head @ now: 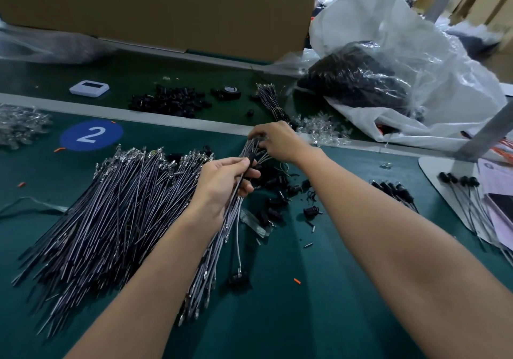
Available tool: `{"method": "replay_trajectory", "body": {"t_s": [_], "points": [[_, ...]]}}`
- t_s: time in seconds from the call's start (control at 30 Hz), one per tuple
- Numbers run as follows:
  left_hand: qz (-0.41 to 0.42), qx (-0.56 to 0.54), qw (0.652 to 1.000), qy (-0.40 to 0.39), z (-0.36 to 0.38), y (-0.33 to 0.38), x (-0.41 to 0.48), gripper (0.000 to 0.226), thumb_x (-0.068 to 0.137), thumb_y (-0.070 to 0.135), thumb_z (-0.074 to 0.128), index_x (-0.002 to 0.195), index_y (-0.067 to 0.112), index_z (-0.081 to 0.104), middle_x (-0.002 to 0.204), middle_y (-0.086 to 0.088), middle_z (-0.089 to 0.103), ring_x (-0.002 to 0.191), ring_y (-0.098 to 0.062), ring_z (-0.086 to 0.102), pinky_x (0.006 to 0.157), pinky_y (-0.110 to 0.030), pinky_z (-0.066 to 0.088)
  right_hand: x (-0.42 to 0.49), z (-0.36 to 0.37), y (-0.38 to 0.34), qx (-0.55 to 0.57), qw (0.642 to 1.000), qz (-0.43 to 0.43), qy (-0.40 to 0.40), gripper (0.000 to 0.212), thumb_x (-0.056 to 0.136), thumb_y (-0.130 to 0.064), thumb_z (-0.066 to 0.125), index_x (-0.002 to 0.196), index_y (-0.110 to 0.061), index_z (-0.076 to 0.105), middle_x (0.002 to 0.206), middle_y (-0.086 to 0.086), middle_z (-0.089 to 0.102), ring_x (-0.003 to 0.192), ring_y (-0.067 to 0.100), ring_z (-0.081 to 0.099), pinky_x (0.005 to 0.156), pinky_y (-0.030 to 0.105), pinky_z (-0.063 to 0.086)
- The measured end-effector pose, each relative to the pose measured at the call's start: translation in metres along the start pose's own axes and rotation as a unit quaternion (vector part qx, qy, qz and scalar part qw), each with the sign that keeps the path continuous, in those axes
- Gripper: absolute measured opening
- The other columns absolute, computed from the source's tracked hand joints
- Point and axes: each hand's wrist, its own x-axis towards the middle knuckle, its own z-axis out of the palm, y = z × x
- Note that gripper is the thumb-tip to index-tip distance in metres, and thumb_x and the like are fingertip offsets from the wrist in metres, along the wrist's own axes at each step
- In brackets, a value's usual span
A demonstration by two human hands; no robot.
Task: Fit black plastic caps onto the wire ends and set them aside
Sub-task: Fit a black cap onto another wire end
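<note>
My left hand (222, 183) is gripping a thin bundle of grey wires (213, 261), thumb pressing a small black plastic cap (251, 158) near the top. My right hand (276, 142) is pinching the fanned wire ends above. Loose stubby caps (277, 192) are lying on the green matte bench (319, 289) beside a big wire pile (111, 206). Capped wires (394, 189) are lying to the right.

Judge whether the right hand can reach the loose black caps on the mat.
Probably yes: the loose black caps lie close beside the right hand, nothing between, though it grips the wire ends.
</note>
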Motion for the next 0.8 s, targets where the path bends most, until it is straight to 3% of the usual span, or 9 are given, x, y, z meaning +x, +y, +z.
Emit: {"method": "replay_trajectory", "body": {"t_s": [0.17,0.37,0.47,0.63,0.73,0.8], "points": [[0.003,0.022,1.000,0.005,0.002,0.000,-0.002,0.017,0.098,0.009,0.055,0.097,-0.003,0.068,0.068,-0.006,0.071,0.045,-0.011,0.055,0.048,-0.019,0.045,-0.018,0.005,0.021,0.044,0.996,0.003,0.082,0.027,0.092,-0.004,0.059,0.111,-0.017,0.073,0.110,0.004,0.072,0.100,0.018,0.064,0.081,0.020,0.041],[0.006,0.041,0.999,0.012,0.004,-0.001,-0.003,0.018,0.097,0.007,0.055,0.102,-0.006,0.066,0.070,-0.009,0.069,0.045,-0.012,0.055,0.046,-0.019,0.046,-0.034,0.004,0.035,0.008,0.993,-0.014,0.117,0.030,0.091,-0.006,0.060,0.114,-0.021,0.072,0.107,0.002,0.074,0.098,0.020,0.067,0.088,0.032,0.052],[0.007,0.048,0.999,0.013,0.005,-0.001,-0.004,0.019,0.097,0.007,0.055,0.104,-0.006,0.066,0.072,-0.009,0.069,0.046,-0.012,0.056,0.046,-0.019,0.046,-0.039,0.006,0.041,0.047,0.987,0.005,0.156,0.036,0.089,-0.008,0.064,0.122,-0.022,0.068,0.106,0.000,0.074,0.095,0.016,0.069,0.092,0.034,0.053],[0.003,0.046,0.999,0.015,0.005,-0.002,-0.003,0.019,0.098,0.008,0.056,0.105,-0.006,0.066,0.072,-0.010,0.069,0.046,-0.012,0.055,0.046,-0.020,0.045,-0.031,0.001,0.040,0.061,0.995,0.021,0.082,0.060,0.084,-0.023,0.073,0.140,-0.022,0.049,0.126,-0.002,0.064,0.109,0.015,0.061,0.101,0.034,0.045],[0.003,0.043,0.999,0.012,0.005,-0.002,-0.003,0.020,0.097,0.008,0.056,0.105,-0.007,0.066,0.071,-0.009,0.069,0.045,-0.012,0.055,0.046,-0.019,0.045,-0.020,0.000,0.036,0.018,0.999,0.006,0.035,0.048,0.088,-0.022,0.067,0.134,-0.018,0.056,0.134,0.001,0.058,0.123,0.018,0.051,0.104,0.032,0.038],[0.003,0.042,0.999,0.011,0.005,-0.002,-0.003,0.020,0.097,0.008,0.056,0.104,-0.007,0.066,0.070,-0.009,0.069,0.045,-0.012,0.056,0.046,-0.019,0.045,-0.016,0.003,0.034,0.014,0.999,0.005,0.036,0.040,0.089,-0.023,0.064,0.128,-0.016,0.062,0.130,0.003,0.060,0.123,0.020,0.048,0.097,0.026,0.035]]}}
